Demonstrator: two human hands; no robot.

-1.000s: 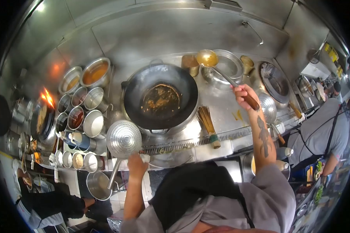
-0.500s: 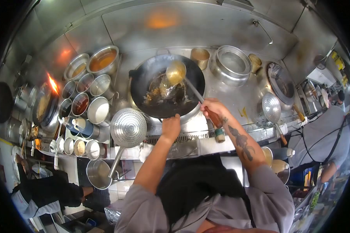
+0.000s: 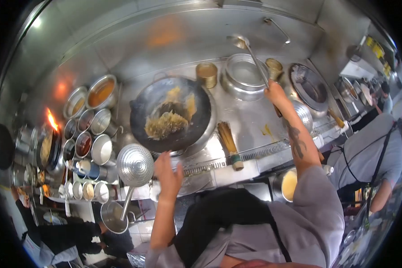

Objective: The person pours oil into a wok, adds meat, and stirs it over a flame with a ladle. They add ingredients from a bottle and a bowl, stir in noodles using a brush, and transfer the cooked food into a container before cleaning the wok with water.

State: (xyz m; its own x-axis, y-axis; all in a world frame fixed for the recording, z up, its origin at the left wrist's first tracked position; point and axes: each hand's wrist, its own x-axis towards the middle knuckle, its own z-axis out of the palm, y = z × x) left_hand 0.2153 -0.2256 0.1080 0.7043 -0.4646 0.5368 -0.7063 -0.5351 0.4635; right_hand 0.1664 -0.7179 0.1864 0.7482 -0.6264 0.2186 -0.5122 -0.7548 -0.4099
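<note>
The right hand (image 3: 276,94) is wrapped round the handle of a ladle (image 3: 240,43), whose bowl is raised on the far side, beyond the steel pot (image 3: 245,91). The left hand (image 3: 168,175), blurred, has its fingers spread near the wok's near edge; whether it touches the rim is unclear. The black wok (image 3: 203,114) sits left of centre on the counter (image 3: 248,127), with yellowish-brown food (image 3: 167,125) inside. A perforated skimmer (image 3: 135,165) lies left of the left hand; a bundled brush (image 3: 228,142) lies right of the wok.
</note>
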